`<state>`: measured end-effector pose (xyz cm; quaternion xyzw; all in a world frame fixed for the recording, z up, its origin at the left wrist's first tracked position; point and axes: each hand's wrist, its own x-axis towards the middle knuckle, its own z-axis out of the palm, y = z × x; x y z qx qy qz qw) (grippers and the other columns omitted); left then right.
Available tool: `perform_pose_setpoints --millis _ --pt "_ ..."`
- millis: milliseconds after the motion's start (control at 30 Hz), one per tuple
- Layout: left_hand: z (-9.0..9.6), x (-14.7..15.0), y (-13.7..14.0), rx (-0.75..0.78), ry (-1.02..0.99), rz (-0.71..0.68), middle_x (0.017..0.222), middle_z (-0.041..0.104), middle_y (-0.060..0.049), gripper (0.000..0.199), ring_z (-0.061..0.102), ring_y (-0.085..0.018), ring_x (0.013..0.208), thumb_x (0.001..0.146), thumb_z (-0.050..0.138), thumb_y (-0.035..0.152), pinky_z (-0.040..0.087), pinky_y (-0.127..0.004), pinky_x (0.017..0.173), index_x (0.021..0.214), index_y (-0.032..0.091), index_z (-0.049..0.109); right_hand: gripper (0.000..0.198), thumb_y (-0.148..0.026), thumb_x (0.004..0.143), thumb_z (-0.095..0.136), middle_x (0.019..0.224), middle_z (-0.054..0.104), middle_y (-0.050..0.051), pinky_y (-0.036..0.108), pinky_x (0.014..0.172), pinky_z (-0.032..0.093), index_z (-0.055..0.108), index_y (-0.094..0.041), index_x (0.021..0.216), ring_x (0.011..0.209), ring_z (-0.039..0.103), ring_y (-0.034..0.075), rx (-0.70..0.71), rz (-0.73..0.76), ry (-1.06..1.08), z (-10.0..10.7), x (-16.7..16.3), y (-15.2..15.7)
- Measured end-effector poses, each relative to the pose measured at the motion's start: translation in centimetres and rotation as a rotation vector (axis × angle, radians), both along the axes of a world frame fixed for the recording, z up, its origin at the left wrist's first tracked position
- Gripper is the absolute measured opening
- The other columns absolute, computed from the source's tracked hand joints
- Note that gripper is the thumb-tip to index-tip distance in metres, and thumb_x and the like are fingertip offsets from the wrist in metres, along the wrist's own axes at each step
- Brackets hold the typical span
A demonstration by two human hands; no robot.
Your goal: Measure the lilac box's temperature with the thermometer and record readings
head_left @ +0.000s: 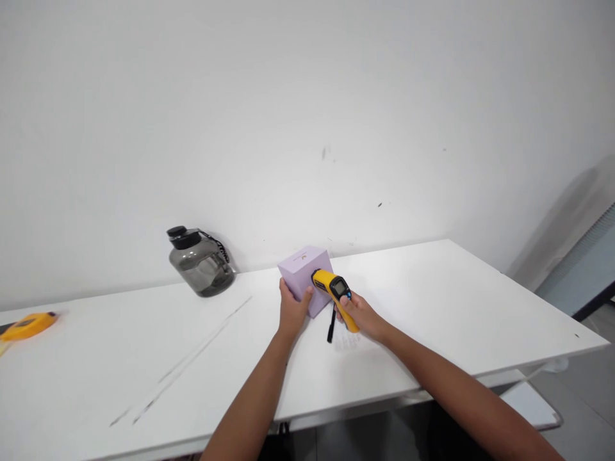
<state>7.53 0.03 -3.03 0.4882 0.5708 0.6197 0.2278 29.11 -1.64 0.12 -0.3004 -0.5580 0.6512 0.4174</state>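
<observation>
A lilac box (298,280) with a small gold mark on its top is gripped at its near left side by my left hand (293,310). My right hand (359,314) is wrapped round the handle of a yellow and black infrared thermometer (331,283). Its nose points at the box's right face, touching or very close to it; I cannot tell which. The small screen on its back faces me. Below the box lies a black pen (331,328), its upper end partly hidden. Beside it is a paper with faint handwriting (348,340), partly covered by my right hand.
A grey see-through water bottle (204,266) with a black cap stands tilted in view near the wall. At the far left lies a yellow-orange tool (29,326), cut off by the frame. The white table (480,307) ends at the right, with a white board (528,404) lower down.
</observation>
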Motion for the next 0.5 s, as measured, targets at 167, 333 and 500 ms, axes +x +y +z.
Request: perform_pose_setpoints --millis 167,333,500 --pt "0.0 0.06 0.05 0.006 -0.007 0.002 0.152 0.053 -0.022 0.1 0.055 -0.037 0.142 0.076 0.079 0.072 0.046 -0.055 0.119 0.151 0.023 0.035 0.084 -0.096 0.062 0.075 0.085 0.06 0.001 0.03 0.061 0.045 0.058 -0.022 0.097 0.067 0.057 0.014 -0.024 -0.005 0.014 -0.18 -0.35 0.02" --pt "-0.16 0.0 0.11 0.012 -0.009 -0.005 0.153 0.053 -0.02 0.1 0.055 -0.036 0.143 0.076 0.08 0.071 0.045 -0.055 0.12 0.152 0.025 0.034 0.085 -0.097 0.062 0.073 0.086 0.06 0.003 0.03 0.06 0.044 0.06 -0.02 0.094 0.069 0.058 0.015 -0.016 -0.007 -0.019 -0.41 -0.25 0.14" --pt "-0.18 -0.01 0.12 -0.004 -0.018 -0.009 0.157 0.05 -0.022 0.102 0.054 -0.035 0.145 0.078 0.08 0.069 0.044 -0.054 0.122 0.154 0.024 0.031 0.082 -0.097 0.065 0.071 0.083 0.058 0.002 0.03 0.061 0.045 0.059 -0.021 0.092 0.069 0.057 0.015 -0.004 0.004 -0.023 -0.41 -0.17 0.11"
